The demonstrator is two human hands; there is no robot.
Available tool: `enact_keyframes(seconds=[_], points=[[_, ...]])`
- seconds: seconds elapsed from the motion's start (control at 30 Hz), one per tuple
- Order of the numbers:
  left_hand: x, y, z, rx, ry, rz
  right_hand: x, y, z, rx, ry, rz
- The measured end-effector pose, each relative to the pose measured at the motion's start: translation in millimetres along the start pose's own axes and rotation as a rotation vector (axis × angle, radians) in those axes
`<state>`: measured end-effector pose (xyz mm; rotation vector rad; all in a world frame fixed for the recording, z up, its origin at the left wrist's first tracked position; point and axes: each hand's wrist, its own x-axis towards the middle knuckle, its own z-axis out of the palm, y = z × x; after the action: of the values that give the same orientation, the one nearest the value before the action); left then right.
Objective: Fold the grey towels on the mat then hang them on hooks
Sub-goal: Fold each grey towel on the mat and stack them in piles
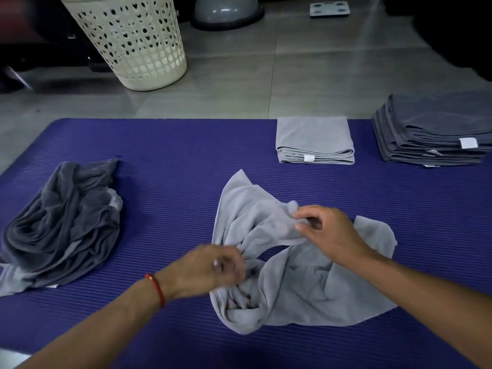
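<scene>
A crumpled light grey towel (298, 283) lies in the middle of the purple mat (170, 166). My left hand (210, 270), blurred, grips a bunched part of the towel at its left side. My right hand (327, 233) pinches a raised fold near the towel's top. A heap of unfolded dark grey towels (64, 225) sits on the mat's left. A folded light grey towel (314, 139) lies at the mat's far edge. At the far right stands a stack of folded dark grey towels (431, 131).
A cream perforated laundry basket (133, 41) stands on the tiled floor beyond the mat. A grey dome-shaped object (226, 12) and a bathroom scale (330, 9) sit farther back. No hooks are in view.
</scene>
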<state>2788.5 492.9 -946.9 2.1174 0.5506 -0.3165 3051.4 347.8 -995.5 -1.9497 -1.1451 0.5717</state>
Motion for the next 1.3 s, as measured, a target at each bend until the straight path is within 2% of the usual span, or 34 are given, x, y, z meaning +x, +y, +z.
enact_keyframes(seconds=[0.07, 0.1, 0.17, 0.27, 0.33, 0.4, 0.5, 0.57, 0.6, 0.67, 0.7, 0.73, 0.8, 0.87, 0.9, 0.97, 1.0, 1.03, 1.07, 1.1, 1.17, 1.2, 1.23, 1.3], points=[[23, -19, -13, 0.129, 0.351, -0.052, -13, -14, -1, -0.035, -0.041, -0.247], [36, -30, -17, 0.176, 0.45, -0.097, -20, -19, 0, -0.107, -0.123, -0.398], [60, -46, -23, 0.156, 0.483, -0.209, -39, -15, 6, -0.363, -0.355, -0.687], [92, -51, -27, 0.064, 0.451, -0.317, -70, 13, 9, -0.621, -0.629, -0.802], [116, -57, -27, -0.147, 0.432, -0.357, -86, 30, 2, -0.693, -0.728, -0.774], [131, -60, -28, -0.299, 0.408, -0.413, -95, 39, -11, -0.78, -0.737, -0.743], [139, -60, -29, -0.291, 0.288, -0.389, -98, 35, -30, -0.734, -0.764, -0.5], [134, -45, -26, -0.325, 0.259, -0.298, -96, 30, -35, -0.703, -0.728, -0.436], [128, -32, -24, -0.256, 0.322, -0.236, -92, 25, -37, -0.685, -0.693, -0.383], [111, 3, -15, -0.028, 0.548, -0.135, -82, 8, -42, -0.592, -0.59, -0.216], [99, 26, -7, 0.053, 0.632, -0.052, -75, -2, -46, -0.494, -0.524, -0.126], [87, 46, 4, 0.106, 0.641, 0.046, -66, -12, -50, -0.341, -0.46, -0.036], [58, 76, 29, 0.192, 0.493, 0.248, -49, -27, -59, 0.074, -0.388, 0.229], [30, 94, 49, 0.31, 0.247, 0.336, -39, -39, -67, 0.367, -0.442, 0.475], [19, 99, 53, 0.269, 0.07, 0.353, -38, -42, -68, 0.376, -0.487, 0.472], [7, 106, 45, -0.011, -0.365, 0.27, -43, -38, -64, 0.283, -0.507, 0.404], [6, 105, 36, -0.13, -0.472, 0.207, -49, -31, -60, 0.222, -0.485, 0.379], [10, 99, 26, -0.201, -0.465, 0.163, -56, -22, -56, 0.172, -0.462, 0.371], [18, 91, 19, -0.228, -0.366, 0.135, -63, -12, -53, 0.124, -0.457, 0.376], [29, 79, 13, -0.221, -0.207, 0.116, -72, -2, -50, 0.086, -0.484, 0.376], [54, 57, 8, -0.062, 0.124, 0.134, -89, 10, -49, 0.036, -0.557, 0.332], [67, 49, 9, 0.036, 0.227, 0.164, -96, 12, -50, 0.002, -0.586, 0.289], [80, 43, 12, 0.105, 0.273, 0.198, -102, 11, -52, -0.054, -0.615, 0.243], [102, 41, 18, 0.11, 0.246, 0.267, -112, 8, -59, -0.196, -0.681, 0.17]])
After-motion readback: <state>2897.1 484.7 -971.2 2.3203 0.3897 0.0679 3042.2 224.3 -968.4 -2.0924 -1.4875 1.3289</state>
